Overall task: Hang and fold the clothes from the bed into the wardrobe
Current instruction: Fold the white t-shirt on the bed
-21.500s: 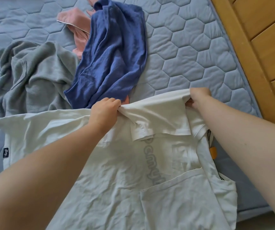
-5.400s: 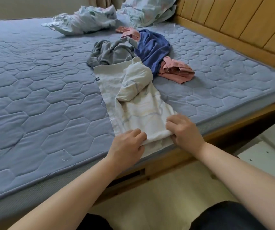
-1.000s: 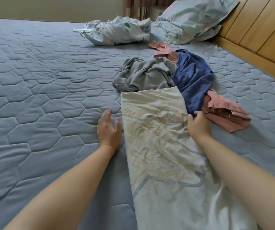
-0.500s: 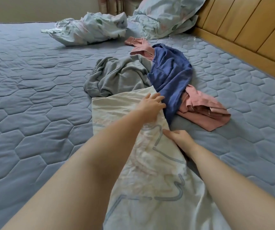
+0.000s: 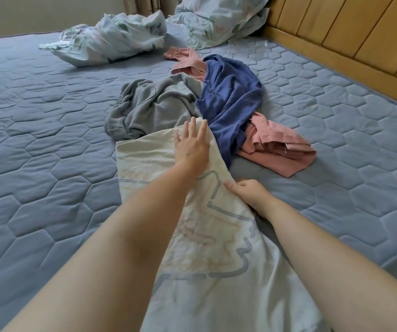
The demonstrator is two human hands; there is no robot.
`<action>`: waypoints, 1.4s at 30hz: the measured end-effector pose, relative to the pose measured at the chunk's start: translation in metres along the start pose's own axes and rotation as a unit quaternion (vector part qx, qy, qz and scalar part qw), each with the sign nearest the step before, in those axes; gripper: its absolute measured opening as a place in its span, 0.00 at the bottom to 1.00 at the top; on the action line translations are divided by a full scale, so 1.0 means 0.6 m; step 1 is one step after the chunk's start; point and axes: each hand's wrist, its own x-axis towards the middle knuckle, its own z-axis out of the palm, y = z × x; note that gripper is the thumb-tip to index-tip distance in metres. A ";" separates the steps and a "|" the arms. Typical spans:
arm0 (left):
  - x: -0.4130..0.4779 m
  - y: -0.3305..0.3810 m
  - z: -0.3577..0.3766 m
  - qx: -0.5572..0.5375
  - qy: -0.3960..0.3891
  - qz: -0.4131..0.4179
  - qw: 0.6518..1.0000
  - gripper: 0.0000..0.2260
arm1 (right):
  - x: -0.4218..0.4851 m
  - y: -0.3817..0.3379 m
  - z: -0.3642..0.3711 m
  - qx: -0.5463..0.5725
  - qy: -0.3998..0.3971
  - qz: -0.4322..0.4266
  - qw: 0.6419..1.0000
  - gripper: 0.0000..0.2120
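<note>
A white T-shirt with a faint printed outline lies folded into a long strip on the blue quilted mattress. My left hand rests flat with spread fingers on the strip's far right corner. My right hand pinches the strip's right edge lower down. Beyond the strip lie a crumpled grey garment, a dark blue garment and a pink garment, bunched together and touching. No wardrobe is in view.
A bundled floral sheet and a floral pillow lie at the head of the bed. A wooden panelled bed frame runs along the right side. Another pink piece pokes out behind the blue garment.
My left hand has crossed from the strip's left edge to its far right corner and now lies flat. My right hand has slid down the right edge toward me.
</note>
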 end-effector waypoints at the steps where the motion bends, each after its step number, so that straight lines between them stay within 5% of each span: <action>1: -0.015 0.001 0.006 -0.005 -0.017 0.009 1.000 0.26 | -0.009 0.000 -0.006 0.005 -0.002 0.008 1.000 0.16; 5: -0.091 0.022 0.035 0.021 -0.064 0.060 0.996 0.26 | -0.065 0.012 -0.037 -0.040 -0.052 0.029 0.997 0.10; 9: -0.158 0.061 0.060 0.015 -0.089 0.095 0.991 0.26 | -0.132 0.038 -0.074 -0.173 -0.092 0.021 0.980 0.22; 12: -0.192 0.078 0.065 0.013 -0.098 0.100 0.990 0.25 | -0.179 0.064 -0.095 -0.292 -0.120 0.004 0.949 0.21; 18: -0.237 0.107 0.044 -0.037 -0.144 0.144 0.978 0.22 | -0.265 0.110 -0.106 -0.234 -0.079 -0.002 0.969 0.13; 22: -0.276 0.108 0.022 -0.087 -0.122 0.240 0.959 0.17 | -0.308 0.110 -0.087 -0.231 0.021 -0.010 0.973 0.20; 28: -0.320 0.108 -0.011 -0.115 -0.157 0.277 0.941 0.23 | -0.375 0.122 -0.073 -0.391 -0.118 -0.015 0.913 0.45; 31: -0.340 0.123 -0.023 -0.114 -0.178 0.258 0.943 0.22 | -0.386 0.138 -0.055 -0.415 -0.016 -0.081 0.906 0.28; 33: -0.360 0.137 -0.034 -0.110 -0.191 0.220 0.950 0.22 | -0.395 0.152 -0.048 -0.394 0.094 -0.136 0.904 0.11; 35: -0.394 0.152 -0.049 -0.120 -0.193 0.177 0.958 0.22 | -0.401 0.172 -0.046 -0.342 0.182 -0.173 0.906 0.07; 39: -0.471 0.186 -0.076 -0.080 -0.186 0.189 0.961 0.40 | -0.405 0.190 -0.040 -0.115 0.285 -0.144 0.941 0.14; 42: -0.496 0.193 -0.085 0.060 -0.143 0.225 0.962 0.27 | -0.405 0.191 -0.031 0.016 0.283 -0.106 0.953 0.20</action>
